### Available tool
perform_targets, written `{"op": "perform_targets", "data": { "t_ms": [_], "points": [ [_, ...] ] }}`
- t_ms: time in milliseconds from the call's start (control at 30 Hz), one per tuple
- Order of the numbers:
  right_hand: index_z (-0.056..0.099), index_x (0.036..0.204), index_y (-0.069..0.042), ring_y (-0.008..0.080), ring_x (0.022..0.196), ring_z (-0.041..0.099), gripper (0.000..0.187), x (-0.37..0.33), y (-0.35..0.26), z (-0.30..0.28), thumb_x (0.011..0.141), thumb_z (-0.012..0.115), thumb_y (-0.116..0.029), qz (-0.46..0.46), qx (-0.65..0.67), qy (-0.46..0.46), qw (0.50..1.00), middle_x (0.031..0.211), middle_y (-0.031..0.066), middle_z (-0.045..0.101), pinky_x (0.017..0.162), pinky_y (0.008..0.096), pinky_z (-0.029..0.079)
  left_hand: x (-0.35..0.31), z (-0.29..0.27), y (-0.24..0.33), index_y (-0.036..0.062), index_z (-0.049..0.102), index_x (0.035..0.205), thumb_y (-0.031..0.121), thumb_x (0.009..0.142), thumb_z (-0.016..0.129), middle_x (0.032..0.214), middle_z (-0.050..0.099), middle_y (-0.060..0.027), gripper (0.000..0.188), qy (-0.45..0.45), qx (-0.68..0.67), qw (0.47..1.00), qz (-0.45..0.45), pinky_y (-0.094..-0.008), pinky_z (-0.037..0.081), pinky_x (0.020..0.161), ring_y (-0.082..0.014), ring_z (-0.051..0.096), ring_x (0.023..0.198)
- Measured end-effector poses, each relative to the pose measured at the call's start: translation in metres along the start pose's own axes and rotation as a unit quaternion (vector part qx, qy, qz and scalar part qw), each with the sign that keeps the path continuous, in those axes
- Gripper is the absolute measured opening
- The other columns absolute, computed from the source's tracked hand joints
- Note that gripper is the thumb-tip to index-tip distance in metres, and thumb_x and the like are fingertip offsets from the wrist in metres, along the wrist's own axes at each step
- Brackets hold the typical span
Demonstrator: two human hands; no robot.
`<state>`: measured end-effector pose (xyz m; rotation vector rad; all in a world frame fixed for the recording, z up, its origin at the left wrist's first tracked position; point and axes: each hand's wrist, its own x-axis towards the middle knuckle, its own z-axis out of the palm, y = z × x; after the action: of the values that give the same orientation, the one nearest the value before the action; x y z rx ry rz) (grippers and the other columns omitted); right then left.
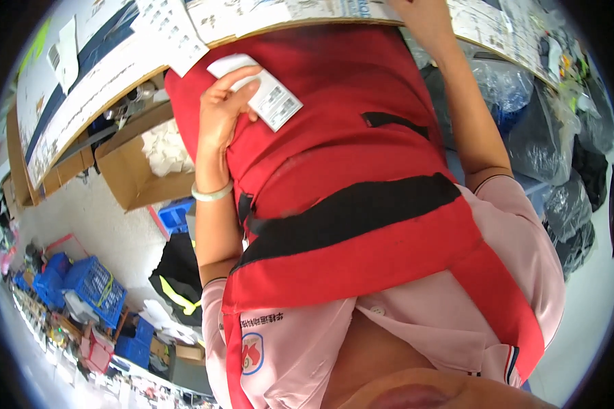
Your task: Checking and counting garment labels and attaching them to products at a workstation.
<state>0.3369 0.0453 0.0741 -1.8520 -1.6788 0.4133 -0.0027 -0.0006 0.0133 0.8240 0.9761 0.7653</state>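
Note:
My left hand (229,102) is closed on a small white label sheet (277,108) with black printed blocks. Thumb and fingers pinch its upper left part, above the red apron (334,88) on my lap. A pale bangle sits on that wrist. At the top edge, my right hand (426,24) is over the worktable (307,12), its fingertips cut off by the picture's border, so what they touch is hidden. A larger sheet of printed labels (172,34) hangs over the table's front edge, up and left of my left hand.
An open cardboard box (126,174) with crumpled white paper (165,151) stands under the table at left. Blue crates (95,290) are farther left on the floor. Clear and dark plastic bags (539,146) crowd the right side beside my right arm.

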Motion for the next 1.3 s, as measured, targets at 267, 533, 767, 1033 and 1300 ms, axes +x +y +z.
{"op": "perform_targets", "data": {
  "t_ms": [267, 533, 767, 1033, 1300],
  "points": [
    [0.071, 0.094, -0.001, 0.0092, 0.061, 0.058, 0.028, -0.052, -0.077, 0.077, 0.092, 0.069, -0.028, 0.049, 0.272, -0.483, 0.831, 0.071, 0.0029, 0.064, 0.056, 0.0235, 0.047, 0.0, 0.004, -0.001, -0.0037, 0.07, 0.111, 0.007, 0.093, 0.067, 0.094, 0.072, -0.0106, 0.021, 0.023, -0.095, 0.995, 0.009, -0.0235, 0.052, 0.057, -0.0115, 0.062, 0.065],
    [0.069, 0.099, -0.003, 0.0059, 0.072, 0.059, 0.018, -0.052, -0.08, 0.089, 0.094, 0.067, -0.02, 0.027, 0.343, -0.356, 0.869, 0.083, 0.0004, 0.065, 0.063, 0.0218, 0.049, 0.0, -0.004, -0.006, -0.0051, 0.072, 0.102, 0.007, 0.088, 0.073, 0.086, 0.072, -0.0088, 0.019, -0.012, -0.021, 1.0, 0.014, -0.0235, 0.052, 0.06, -0.0105, 0.063, 0.066],
    [0.068, 0.101, -0.002, 0.0065, 0.077, 0.061, 0.015, -0.043, -0.071, 0.093, 0.095, 0.064, -0.016, -0.153, 0.255, -0.285, 0.911, 0.086, 0.0002, 0.065, 0.066, 0.021, 0.048, 0.003, -0.014, -0.014, -0.0058, 0.071, 0.102, 0.02, 0.096, 0.065, 0.083, 0.072, -0.0108, 0.028, -0.034, -0.01, 0.999, 0.008, -0.0254, 0.053, 0.06, -0.0129, 0.064, 0.064],
    [0.066, 0.093, 0.005, 0.0146, 0.065, 0.065, 0.016, 0.018, -0.07, 0.068, 0.093, 0.064, -0.011, 0.069, 0.321, -0.288, 0.9, 0.079, 0.0103, 0.069, 0.054, 0.0252, 0.051, 0.002, -0.006, -0.001, -0.0084, 0.071, 0.1, 0.041, 0.104, 0.048, 0.086, 0.071, -0.0142, 0.054, -0.005, -0.063, 0.998, 0.011, -0.0271, 0.057, 0.067, -0.0163, 0.069, 0.072],
    [0.066, 0.092, 0.006, 0.015, 0.062, 0.065, 0.016, 0.028, -0.069, 0.073, 0.093, 0.064, -0.01, 0.039, 0.426, -0.311, 0.849, 0.075, 0.0117, 0.068, 0.053, 0.0238, 0.052, 0.002, -0.004, -0.003, -0.0044, 0.072, 0.099, 0.03, 0.099, 0.06, 0.083, 0.071, -0.01, 0.037, 0.012, -0.036, 0.999, -0.003, -0.0256, 0.056, 0.064, -0.0135, 0.067, 0.068]
  ]
}}
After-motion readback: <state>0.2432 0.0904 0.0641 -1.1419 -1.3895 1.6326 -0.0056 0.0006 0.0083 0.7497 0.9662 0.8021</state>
